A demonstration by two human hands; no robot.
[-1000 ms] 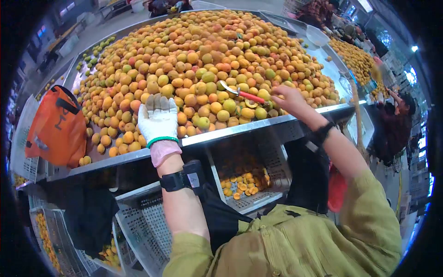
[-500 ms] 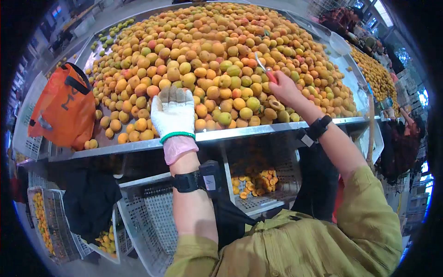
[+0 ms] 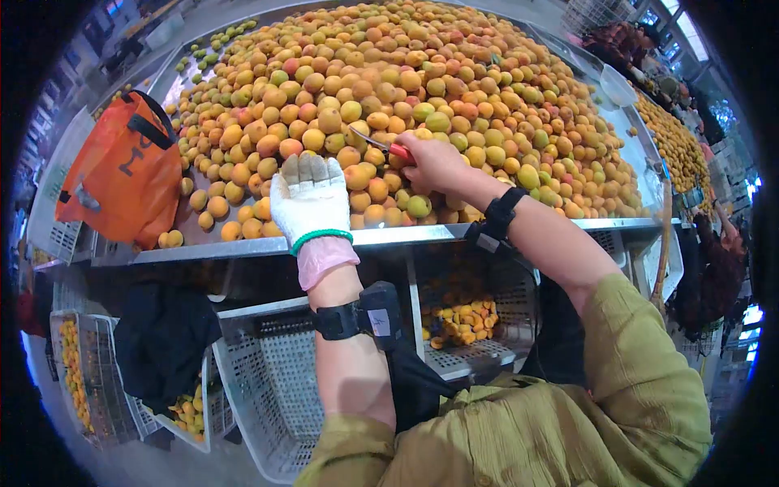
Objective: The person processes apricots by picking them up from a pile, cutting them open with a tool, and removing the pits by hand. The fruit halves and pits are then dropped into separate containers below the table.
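Note:
A large heap of orange and yellow-green fruit covers the metal table. My left hand, in a white glove with a green cuff, lies palm up at the heap's front edge, its fingers apart and nothing visible on it. To its right, my bare right hand is wrapped round the red handle of a small curved knife. The blade points left above the fruit, close to the gloved fingertips.
An orange bag sits on the table's left end. Below are a crate and another holding cut fruit. Black cloth hangs at the lower left. A clear bowl and people stand at the right.
My right hand has moved left with the knife, bringing the blade near the gloved fingers. My left hand stays palm up; the whole view has shifted slightly.

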